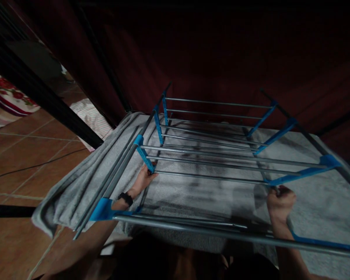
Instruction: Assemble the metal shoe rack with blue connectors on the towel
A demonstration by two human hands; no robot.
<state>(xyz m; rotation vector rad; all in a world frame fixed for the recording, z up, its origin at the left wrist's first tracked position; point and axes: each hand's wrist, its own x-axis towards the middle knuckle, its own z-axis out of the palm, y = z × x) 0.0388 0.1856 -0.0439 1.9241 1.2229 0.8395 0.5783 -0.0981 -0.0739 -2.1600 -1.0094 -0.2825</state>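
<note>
A shoe rack (205, 175) made of grey metal tubes and blue plastic brackets lies across a grey blanket. My left hand (144, 179), with a dark band on its wrist, reaches between the tubes and grips the lower end of a blue bracket (146, 157). My right hand (280, 200) is closed at the lower corner of the opposite blue bracket (294, 175), where a crossbar meets it. Parts of the fingers of both hands are hidden. A thick tube (221, 231) runs along the near side, over both forearms.
Loose tubes (105, 186) lie along the rack's left side on the grey blanket (323, 206). A dark red curtain (221, 54) hangs behind. Black posts (46, 77) stand at left above a tiled floor (26, 163) with a cable (37, 165) and a striped cloth (89, 116).
</note>
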